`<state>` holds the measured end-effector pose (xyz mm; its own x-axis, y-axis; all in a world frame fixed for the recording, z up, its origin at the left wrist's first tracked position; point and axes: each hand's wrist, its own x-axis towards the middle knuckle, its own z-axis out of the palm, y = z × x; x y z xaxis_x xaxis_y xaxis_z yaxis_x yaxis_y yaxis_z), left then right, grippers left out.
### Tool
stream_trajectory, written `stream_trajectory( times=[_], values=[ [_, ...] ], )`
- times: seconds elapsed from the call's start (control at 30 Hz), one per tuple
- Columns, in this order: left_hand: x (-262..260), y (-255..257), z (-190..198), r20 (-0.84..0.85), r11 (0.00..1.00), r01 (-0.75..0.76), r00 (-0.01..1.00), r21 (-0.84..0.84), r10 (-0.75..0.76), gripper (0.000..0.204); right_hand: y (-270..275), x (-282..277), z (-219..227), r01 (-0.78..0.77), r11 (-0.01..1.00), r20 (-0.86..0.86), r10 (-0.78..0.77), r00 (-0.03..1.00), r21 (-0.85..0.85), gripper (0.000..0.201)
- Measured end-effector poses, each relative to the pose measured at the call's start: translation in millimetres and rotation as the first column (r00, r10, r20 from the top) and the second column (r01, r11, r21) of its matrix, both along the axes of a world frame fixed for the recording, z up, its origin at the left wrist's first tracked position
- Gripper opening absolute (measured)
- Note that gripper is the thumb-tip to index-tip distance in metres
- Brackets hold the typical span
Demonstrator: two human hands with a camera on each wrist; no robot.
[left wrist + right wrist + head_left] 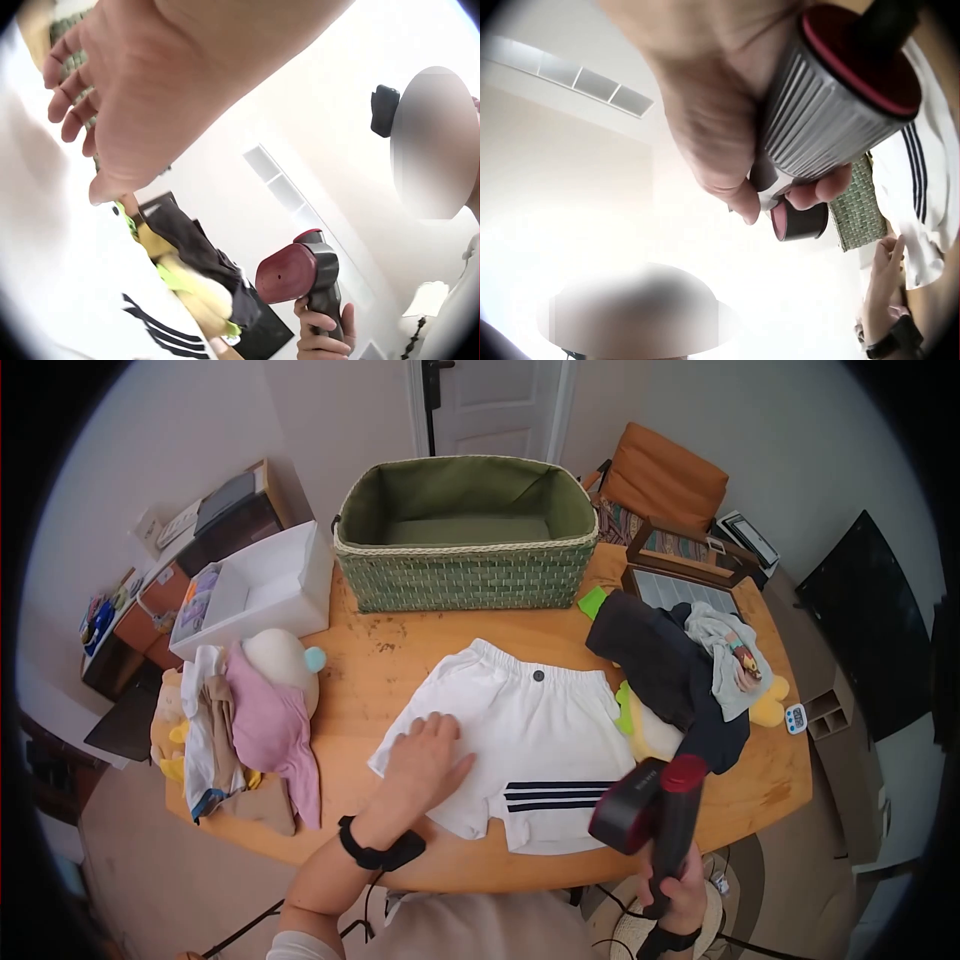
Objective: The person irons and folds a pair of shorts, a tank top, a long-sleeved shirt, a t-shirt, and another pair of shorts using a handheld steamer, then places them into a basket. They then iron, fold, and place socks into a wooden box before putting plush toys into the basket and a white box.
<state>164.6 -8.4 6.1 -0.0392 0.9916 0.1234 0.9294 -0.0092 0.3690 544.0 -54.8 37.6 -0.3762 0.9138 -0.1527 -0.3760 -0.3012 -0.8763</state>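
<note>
On the near side of the woven basket (465, 582), white shorts (540, 735) are lying with their waistband facing it; farther from it, the left hand (425, 760) is reaching over their left side, loosely open, gripping nothing, while the right hand (685, 890), nearer the stripes (550, 796), is gripping a handheld steamer (680, 815), handle pointing away from the basket; dark clothes (640, 645) are crowding the right edge, bare table (345, 710) showing leftward

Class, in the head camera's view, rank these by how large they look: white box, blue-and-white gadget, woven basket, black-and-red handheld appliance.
1. Woven basket
2. White box
3. Black-and-red handheld appliance
4. Blue-and-white gadget
</note>
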Motion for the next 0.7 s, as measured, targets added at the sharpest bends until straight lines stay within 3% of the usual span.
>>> stream_trajectory(
  times=[0.07, 0.13, 0.3, 0.5, 0.7],
  values=[
    [-30, -17, -7, -0.066, 0.997, -0.061, 0.996, -0.038, 0.059, 0.035, 28, -29, -1, -0.114, 0.993, 0.130, 0.108, 0.986, 0.037, 0.076],
    [-47, -29, -6, 0.016, 0.965, -0.052, 0.998, -0.258, 0.058, 0.041, 53, -62, 1, -0.224, 0.974, 0.244, 0.211, 0.946, 0.026, 0.065],
    [-60, -39, -14, 0.123, 0.980, 0.010, 0.992, -0.201, 0.015, 0.045, 128, -151, -20, -0.462, 0.887, 0.505, 0.392, 0.769, 0.017, 0.051],
    [-65, -48, -27, 0.203, 0.994, 0.024, 0.979, -0.107, -0.002, 0.044, 162, -201, -29, -0.476, 0.876, 0.582, 0.430, 0.691, -0.082, 0.052],
    [-67, -48, -31, 0.203, 0.996, 0.035, 0.979, -0.085, -0.017, 0.044, 180, -256, -39, -0.432, 0.902, 0.583, 0.343, 0.736, 0.015, 0.053]
  ],
)
